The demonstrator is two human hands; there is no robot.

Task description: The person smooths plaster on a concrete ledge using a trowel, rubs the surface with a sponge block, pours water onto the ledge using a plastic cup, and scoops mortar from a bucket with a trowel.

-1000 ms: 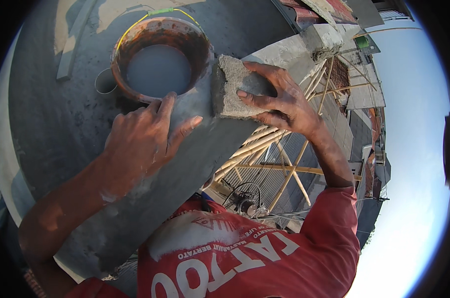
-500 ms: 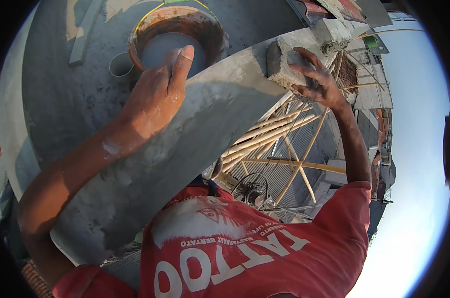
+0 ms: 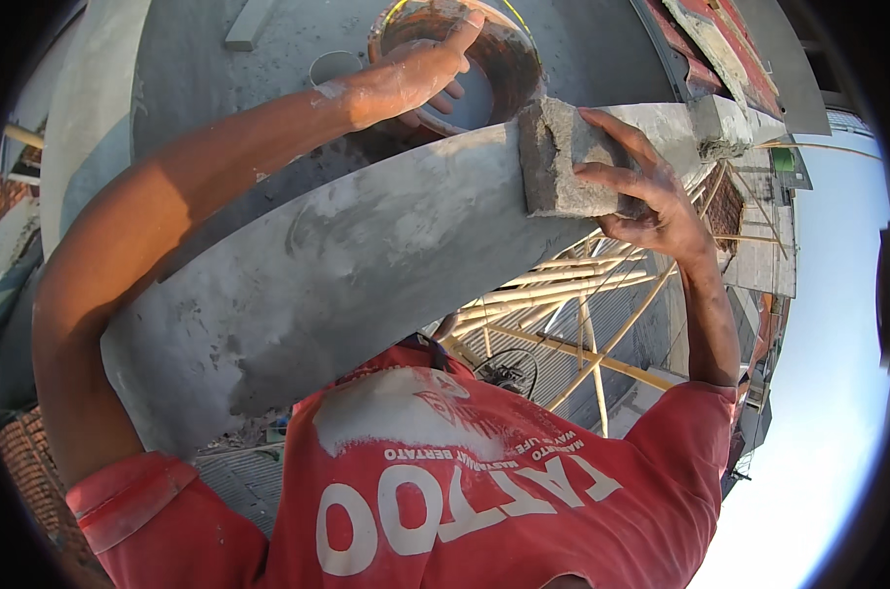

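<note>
My left hand [image 3: 420, 80] is over the near side of a mud-stained orange-brown bucket [image 3: 516, 59] with a yellow handle and grey liquid inside. Its thumb is stretched out, and its fingers hang apart over the bucket with nothing visible in them. On top of the grey plastered wall [image 3: 366, 245], my right hand [image 3: 651, 191] grips a rough broken block of concrete [image 3: 568, 162]. Thumb and fingers spread around the block's right side. Pale smears mark the left wrist.
A round grey cup-like thing [image 3: 335, 67] stands left of the bucket. Farther along the wall top sits another concrete lump [image 3: 722, 128]. Bamboo poles [image 3: 563, 285] and a corrugated roof [image 3: 563, 363] lie below the wall. A grey bar [image 3: 252, 24] rests at the upper left.
The left hand has moved from the bucket's near left over its opening, its closed fingers loosening apart. The right hand keeps hold of the concrete block, which shows more of its side. The view has shifted.
</note>
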